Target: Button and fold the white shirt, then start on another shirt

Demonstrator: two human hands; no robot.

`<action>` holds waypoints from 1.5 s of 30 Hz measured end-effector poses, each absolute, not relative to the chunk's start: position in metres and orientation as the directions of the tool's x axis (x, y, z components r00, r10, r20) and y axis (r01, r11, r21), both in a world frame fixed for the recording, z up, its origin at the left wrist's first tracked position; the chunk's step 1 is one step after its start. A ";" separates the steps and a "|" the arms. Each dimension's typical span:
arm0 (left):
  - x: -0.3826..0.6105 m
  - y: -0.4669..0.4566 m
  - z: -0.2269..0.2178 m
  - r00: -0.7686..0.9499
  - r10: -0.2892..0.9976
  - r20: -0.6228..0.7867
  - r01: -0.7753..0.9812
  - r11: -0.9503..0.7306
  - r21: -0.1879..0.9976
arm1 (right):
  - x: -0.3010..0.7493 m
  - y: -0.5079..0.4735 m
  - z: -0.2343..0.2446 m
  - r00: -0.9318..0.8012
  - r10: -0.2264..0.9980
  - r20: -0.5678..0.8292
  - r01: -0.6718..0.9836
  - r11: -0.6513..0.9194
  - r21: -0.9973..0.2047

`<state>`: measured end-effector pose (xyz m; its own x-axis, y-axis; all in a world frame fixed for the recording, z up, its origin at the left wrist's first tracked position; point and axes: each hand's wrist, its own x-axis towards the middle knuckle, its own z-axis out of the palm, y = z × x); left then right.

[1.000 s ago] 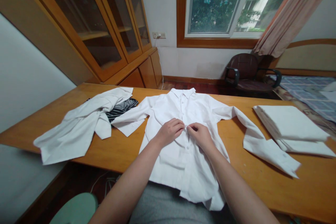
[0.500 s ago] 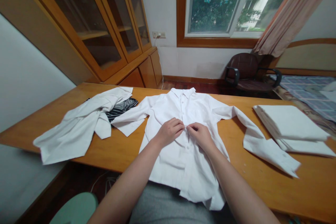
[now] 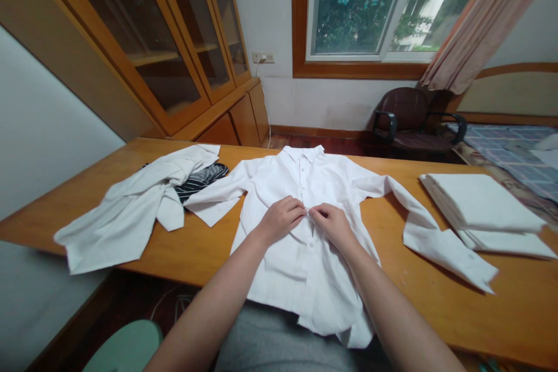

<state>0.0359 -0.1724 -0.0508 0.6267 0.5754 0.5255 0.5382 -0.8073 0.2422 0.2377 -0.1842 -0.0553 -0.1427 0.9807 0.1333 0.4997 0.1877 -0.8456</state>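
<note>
A white long-sleeved shirt (image 3: 279, 186) lies front up on the wooden table, its collar at the far edge and its hem hanging over the near edge. My left hand (image 3: 284, 218) pinches the front placket at mid-height. From the other side my right hand (image 3: 331, 221) pinches the same spot, fingertips almost touching those of the left. The bit of cloth or button between the fingers is hidden. Buttons show above the hands, and one button (image 3: 311, 244) shows below them. Both sleeves lie spread out to the sides.
Left on the table (image 3: 209, 261) lies a crumpled white garment (image 3: 131, 203) over a black striped cloth (image 3: 200, 181). Folded white fabric (image 3: 483, 203) is stacked at the right. A green stool (image 3: 124, 349) stands below the near edge; an armchair (image 3: 405, 116) is beyond the table.
</note>
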 end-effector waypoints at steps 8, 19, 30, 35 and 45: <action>0.036 -0.172 -0.052 0.630 0.574 0.523 0.538 -0.808 0.238 | 0.238 -0.184 -0.056 -0.163 0.976 0.141 0.515 0.207 -0.832; 0.037 -0.171 -0.050 0.628 0.590 0.507 0.551 -0.798 0.246 | 0.238 -0.185 -0.055 -0.162 0.970 0.180 0.549 0.240 -0.801; 0.037 -0.168 -0.057 0.562 0.654 0.507 0.597 -0.744 0.299 | 0.238 -0.186 -0.054 -0.168 0.972 0.164 0.507 0.228 -0.831; 0.037 -0.168 -0.058 0.579 0.658 0.481 0.602 -0.743 0.291 | 0.239 -0.186 -0.054 -0.172 0.971 0.168 0.518 0.234 -0.823; 0.037 -0.168 -0.057 0.585 0.651 0.484 0.612 -0.746 0.263 | 0.238 -0.185 -0.057 -0.174 0.968 0.182 0.528 0.248 -0.813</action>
<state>0.0369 -0.1678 -0.0566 0.5847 0.6511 0.4839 0.6122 -0.7456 0.2633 0.2384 -0.1846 -0.0568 -0.1739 0.9677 0.1824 0.5275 0.2479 -0.8125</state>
